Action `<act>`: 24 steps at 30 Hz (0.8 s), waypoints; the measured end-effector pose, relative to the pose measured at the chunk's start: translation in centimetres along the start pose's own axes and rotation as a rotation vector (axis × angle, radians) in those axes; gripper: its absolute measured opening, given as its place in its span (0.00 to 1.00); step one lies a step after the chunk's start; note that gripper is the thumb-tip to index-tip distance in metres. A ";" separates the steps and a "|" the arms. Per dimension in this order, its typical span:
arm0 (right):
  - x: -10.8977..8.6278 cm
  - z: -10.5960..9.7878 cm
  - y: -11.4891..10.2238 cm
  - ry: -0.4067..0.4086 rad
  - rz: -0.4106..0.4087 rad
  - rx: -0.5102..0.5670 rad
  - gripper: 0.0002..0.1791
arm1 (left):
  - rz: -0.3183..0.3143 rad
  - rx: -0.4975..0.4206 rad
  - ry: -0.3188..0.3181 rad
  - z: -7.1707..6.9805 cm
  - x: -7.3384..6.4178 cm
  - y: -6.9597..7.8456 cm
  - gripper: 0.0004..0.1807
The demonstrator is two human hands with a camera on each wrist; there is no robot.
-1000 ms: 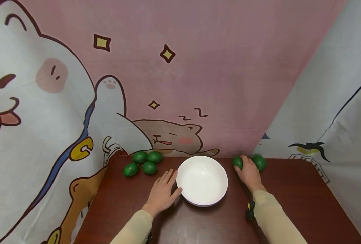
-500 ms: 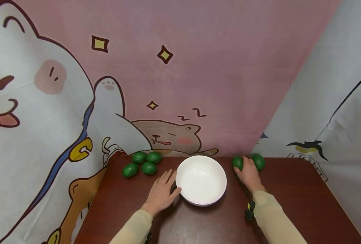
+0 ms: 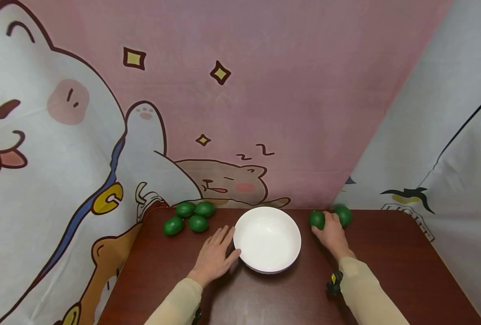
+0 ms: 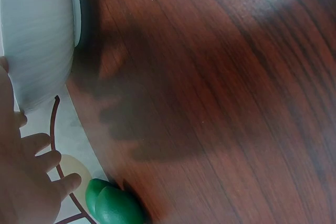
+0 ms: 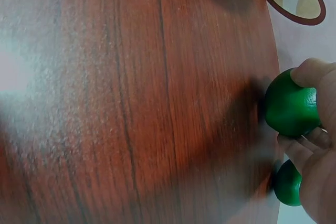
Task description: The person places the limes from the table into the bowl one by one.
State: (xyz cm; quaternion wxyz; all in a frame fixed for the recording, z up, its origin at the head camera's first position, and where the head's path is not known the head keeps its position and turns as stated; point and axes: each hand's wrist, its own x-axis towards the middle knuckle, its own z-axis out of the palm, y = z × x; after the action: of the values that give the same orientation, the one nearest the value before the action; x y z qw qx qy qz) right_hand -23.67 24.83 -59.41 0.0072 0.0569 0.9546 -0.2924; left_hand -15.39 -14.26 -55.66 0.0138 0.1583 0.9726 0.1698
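A white bowl (image 3: 268, 239) stands in the middle of the table. At its left side my left hand (image 3: 214, 259) has its fingers extended, with fingertips and thumb right at the rim. To the right of the bowl, my right hand (image 3: 332, 234) holds a smooth green lime (image 3: 316, 220) between thumb and fingers. The right wrist view shows this lime (image 5: 292, 106) pinched, thumb on one side and fingertips on the other. Just beyond those fingers lies a second lime (image 3: 343, 215), partly covered by the hand in the right wrist view.
Several more limes (image 3: 198, 223) sit grouped at the back left of the brown wooden table (image 3: 261, 298). Behind the table's back edge hangs a cartoon-printed cloth (image 3: 297, 113). Cameras are strapped at both wrists.
My right hand and the lime in it have shifted slightly toward me, a little away from the back edge. The left hand and the bowl stay as they were.
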 end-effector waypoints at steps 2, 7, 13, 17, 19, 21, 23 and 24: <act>-0.2 -0.1 0.0 0.004 -0.008 0.006 0.42 | -0.001 -0.001 0.000 0.0 0.0 0.0 0.40; -0.6 -0.5 0.1 0.030 -0.049 0.014 0.41 | -0.001 -0.010 -0.002 -0.2 0.0 0.0 0.40; -0.9 -0.7 0.1 0.051 -0.085 0.017 0.39 | 0.001 0.004 -0.009 -0.2 0.0 0.0 0.41; -1.3 -0.8 0.1 0.060 -0.102 0.027 0.39 | -0.003 0.010 -0.015 -0.2 0.0 0.0 0.41; -1.6 -0.9 0.1 0.065 -0.109 0.033 0.39 | 0.000 0.010 -0.016 -0.2 0.0 0.0 0.41; -1.8 -1.1 0.2 0.072 -0.115 0.038 0.38 | 0.005 0.013 -0.018 -0.2 0.0 0.0 0.41; -2.1 -1.2 0.3 0.079 -0.122 0.046 0.38 | 0.009 0.020 -0.024 -0.3 0.0 0.0 0.41; -2.2 -1.3 0.3 0.080 -0.124 0.050 0.38 | 0.012 0.024 -0.025 -0.3 0.0 0.0 0.41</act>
State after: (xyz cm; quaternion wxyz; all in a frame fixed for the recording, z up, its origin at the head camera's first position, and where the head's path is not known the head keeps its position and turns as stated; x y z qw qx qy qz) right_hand -21.41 25.56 -58.38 -0.0504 0.0093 0.9481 -0.3137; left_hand -15.47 -14.38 -55.40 0.0232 0.1664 0.9733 0.1564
